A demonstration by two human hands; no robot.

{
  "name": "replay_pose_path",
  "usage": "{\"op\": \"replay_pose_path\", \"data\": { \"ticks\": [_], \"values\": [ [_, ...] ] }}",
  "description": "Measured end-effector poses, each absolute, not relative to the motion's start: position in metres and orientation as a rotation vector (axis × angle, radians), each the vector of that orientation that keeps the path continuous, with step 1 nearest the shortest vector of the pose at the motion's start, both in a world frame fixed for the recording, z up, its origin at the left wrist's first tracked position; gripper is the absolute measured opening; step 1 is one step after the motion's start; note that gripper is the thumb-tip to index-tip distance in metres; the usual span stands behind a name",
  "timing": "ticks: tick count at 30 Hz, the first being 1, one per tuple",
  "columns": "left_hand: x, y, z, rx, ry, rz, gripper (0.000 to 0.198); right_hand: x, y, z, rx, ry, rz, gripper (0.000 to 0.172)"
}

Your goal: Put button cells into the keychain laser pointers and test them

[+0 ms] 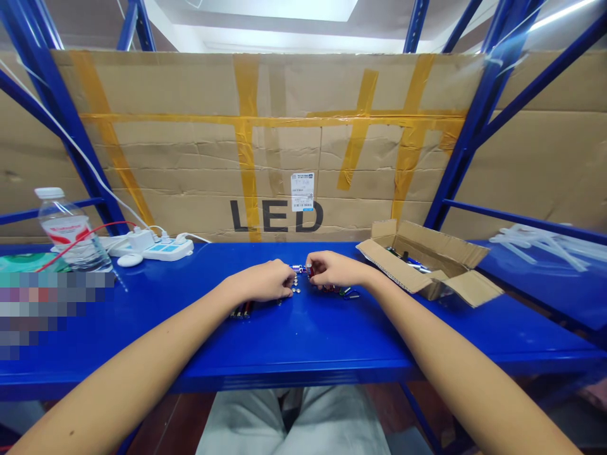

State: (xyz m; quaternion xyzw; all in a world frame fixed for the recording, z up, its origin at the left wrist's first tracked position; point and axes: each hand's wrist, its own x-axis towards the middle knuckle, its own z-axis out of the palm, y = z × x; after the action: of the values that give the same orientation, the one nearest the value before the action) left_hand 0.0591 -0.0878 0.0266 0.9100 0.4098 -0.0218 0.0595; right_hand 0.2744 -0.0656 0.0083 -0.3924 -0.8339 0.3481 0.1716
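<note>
**Blue worktop (308, 335), cardboard backdrop**

Head view: left hand (265, 281) and right hand (332, 269) meet mid-worktop, fingers curled shut on a tiny part (298, 268) between them, silver discs (294, 291) just beside. Cardboard box (429, 262) right, power strip (167, 248) and water bottle (69, 230) left, cardboard wall (190, 164) behind.

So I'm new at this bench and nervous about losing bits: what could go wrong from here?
1. The loose silver discs beside the left hand lie on the smooth table; a nudge might roll them away.
2. The small part pinched between it and the right hand looks tiny and could slip.
3. The water bottle stands near the power strip; a spill there could be hazardous.
</note>
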Motion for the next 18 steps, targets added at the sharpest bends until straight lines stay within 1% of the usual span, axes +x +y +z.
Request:
{"op": "replay_pose_path", "data": {
  "ticks": [4,9,14,18],
  "values": [
    [0.06,-0.0898,0.0275,2.764,1.273,-0.099,0.011,0.2729,-0.0641,0.0049,-1.049,-2.426,1.102,0.018],
    [0.061,-0.0894,0.0267,2.723,1.266,-0.107,0.011,0.2727,-0.0621,0.0024,-1.026,-2.435,1.136,0.018],
    [0.0649,-0.0915,0.0254,2.686,1.344,-0.09,0.02,0.2715,-0.0656,0.0057,-1.028,-2.452,1.127,0.018],
    [0.0681,-0.0919,0.0226,2.716,1.355,-0.073,0.014,0.2709,-0.0664,0.0061,-1.007,-2.457,1.115,0.018]
  ]
}}
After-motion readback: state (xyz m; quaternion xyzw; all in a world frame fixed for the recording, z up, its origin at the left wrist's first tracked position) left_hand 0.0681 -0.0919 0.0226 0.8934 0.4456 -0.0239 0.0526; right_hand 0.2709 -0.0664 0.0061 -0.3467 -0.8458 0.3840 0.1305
